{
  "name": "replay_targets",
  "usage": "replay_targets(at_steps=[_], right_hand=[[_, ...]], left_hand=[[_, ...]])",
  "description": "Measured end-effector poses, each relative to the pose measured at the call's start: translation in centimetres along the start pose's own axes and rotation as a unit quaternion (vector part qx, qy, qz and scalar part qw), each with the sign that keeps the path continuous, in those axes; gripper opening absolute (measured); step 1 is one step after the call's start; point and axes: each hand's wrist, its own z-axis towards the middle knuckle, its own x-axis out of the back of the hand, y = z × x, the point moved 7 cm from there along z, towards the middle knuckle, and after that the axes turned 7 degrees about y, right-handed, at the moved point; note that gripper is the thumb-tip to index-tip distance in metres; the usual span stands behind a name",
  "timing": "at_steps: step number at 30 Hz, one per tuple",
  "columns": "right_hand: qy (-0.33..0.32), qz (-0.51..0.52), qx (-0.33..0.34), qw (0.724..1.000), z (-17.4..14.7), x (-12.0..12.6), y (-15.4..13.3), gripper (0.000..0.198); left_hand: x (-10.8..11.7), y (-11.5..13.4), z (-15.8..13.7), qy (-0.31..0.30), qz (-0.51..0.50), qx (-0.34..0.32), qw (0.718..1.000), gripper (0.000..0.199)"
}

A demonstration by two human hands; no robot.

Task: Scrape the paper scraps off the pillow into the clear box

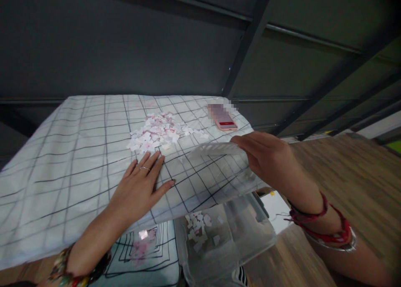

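Note:
My left hand (pixel 139 186) lies flat on the white checked cloth (pixel 78 161), fingers spread. Its fingertips reach the near edge of a pile of small torn paper pieces (pixel 156 132), white with some pink. To the right, my right hand (pixel 269 157) pinches the end of a thin, whitish, ridged flat piece (pixel 216 149). That piece points left, low over the cloth, and its exact kind is unclear. A pink-edged phone (pixel 224 119) lies just beyond my right hand.
Below the table's front edge stands a clear plastic box (pixel 213 257) with paper scraps in its left part. Beside it are a patterned cushioned seat (pixel 144 257) and a white flat item (pixel 277 209). Dark metal panels (pixel 125 40) rise behind the table; wooden floor (pixel 344 186) extends right.

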Motion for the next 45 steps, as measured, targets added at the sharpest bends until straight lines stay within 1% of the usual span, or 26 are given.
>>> replay_targets(at_steps=[3,7,10,13,17,20,23,26,29,33,37,41,45], right_hand=[[-0.008,0.022,0.017,1.0,0.0,0.3,-0.5,0.034],[0.012,0.025,0.026,0.999,0.1,0.9,-1.1,0.032],[0.007,0.041,0.032,0.999,0.1,1.1,-1.5,0.031],[0.008,0.045,0.031,0.998,0.0,1.2,-1.5,0.029],[0.039,0.01,0.016,0.999,0.1,1.1,-0.8,0.029],[0.044,0.006,-0.002,0.999,0.9,0.1,-0.6,0.03],[0.012,0.017,-0.009,1.0,2.3,-1.8,-1.2,0.034],[-0.027,0.031,0.006,0.999,3.8,-3.7,-2.4,0.037],[-0.043,0.057,0.027,0.997,4.6,-4.6,-3.5,0.039],[-0.024,0.1,0.049,0.993,4.4,-4.1,-4.1,0.038],[0.003,0.091,0.055,0.994,4.3,-3.7,-4.2,0.038],[-0.005,0.091,0.073,0.993,4.6,-3.8,-4.7,0.039],[0.015,0.129,0.078,0.988,4.4,-2.9,-4.8,0.038]], left_hand=[[0.0,0.0,-0.1,0.004,-0.006,-0.004,1.0,0.081],[0.1,-0.1,-0.2,0.009,-0.017,-0.005,1.0,0.077],[0.3,-0.3,-0.3,0.022,-0.032,-0.002,0.999,0.076],[0.6,-0.7,-0.4,0.044,-0.044,0.018,0.998,0.077],[1.0,-1.2,-0.8,0.058,-0.045,0.049,0.996,0.075],[1.2,-1.8,-1.4,0.056,-0.041,0.073,0.995,0.076],[1.3,-2.6,-2.0,0.042,-0.027,0.103,0.993,0.078],[1.3,-3.2,-2.5,0.036,-0.009,0.12,0.992,0.08],[1.3,-3.3,-2.7,0.032,0.002,0.118,0.993,0.079],[1.2,-3.2,-2.6,0.032,0.011,0.119,0.992,0.079],[1.2,-3.1,-2.6,0.04,0.014,0.112,0.993,0.078],[1.3,-3.1,-2.7,0.047,0.017,0.11,0.993,0.076],[1.3,-3.1,-2.7,0.033,0.017,0.116,0.993,0.075]])
